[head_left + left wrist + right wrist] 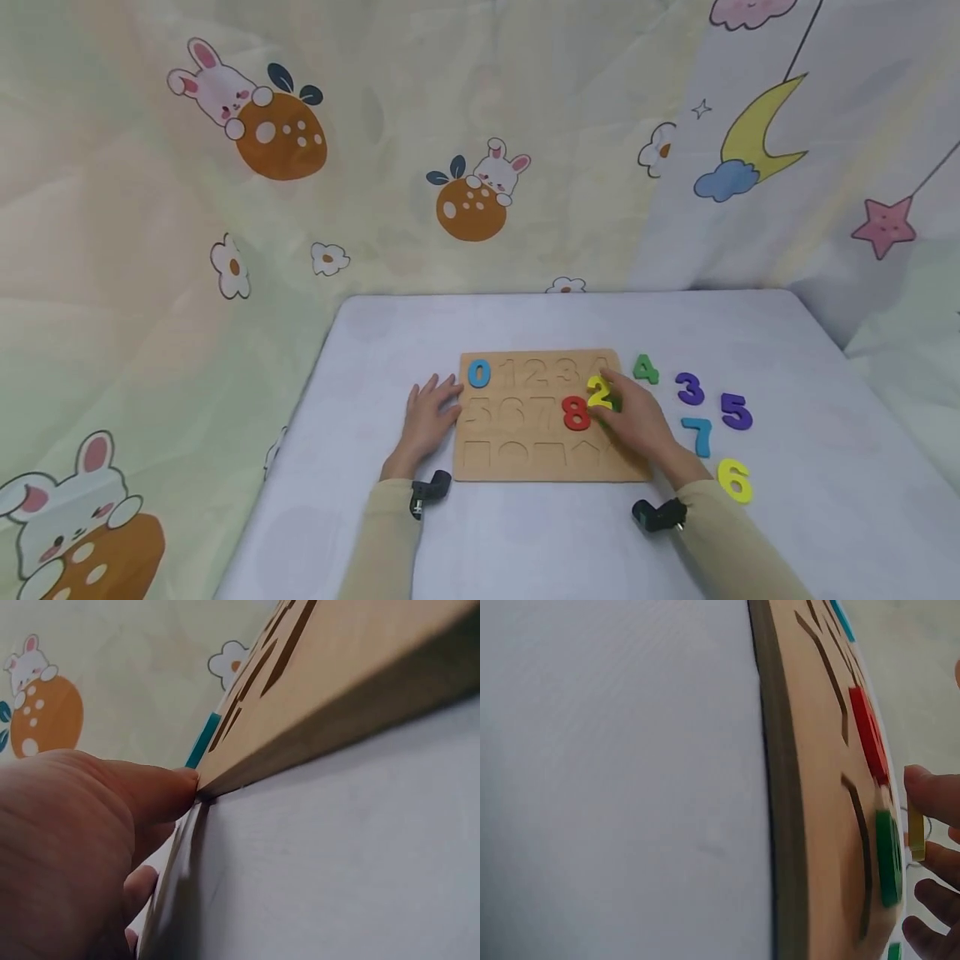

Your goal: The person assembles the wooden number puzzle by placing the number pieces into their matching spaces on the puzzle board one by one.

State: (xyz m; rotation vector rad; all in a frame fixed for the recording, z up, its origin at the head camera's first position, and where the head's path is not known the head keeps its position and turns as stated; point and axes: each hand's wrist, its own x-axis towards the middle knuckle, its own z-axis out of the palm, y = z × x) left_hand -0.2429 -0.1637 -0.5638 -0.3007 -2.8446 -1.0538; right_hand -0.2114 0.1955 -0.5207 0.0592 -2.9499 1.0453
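Observation:
My right hand (636, 418) pinches a yellow number 2 (598, 390) between thumb and fingers, over the right part of a wooden number puzzle board (513, 475). In the right wrist view the yellow 2 (916, 832) shows edge-on, held above the board. Beneath that hand a green piece (887, 859) lies on the board, mostly hidden in the head view. Beside it sits a red 8 (576, 413), and a blue 0 (479, 373) is at the top left. My left hand (429, 419) rests at the board's left edge, its thumb (169, 787) touching the corner.
Right of the board lie a green 4 (646, 369), a purple 3 (689, 389), a purple 5 (737, 412), a blue 7 (697, 436) and a yellow 6 (734, 480). A white cloth covers the table (540, 542); a patterned curtain (390, 167) hangs behind.

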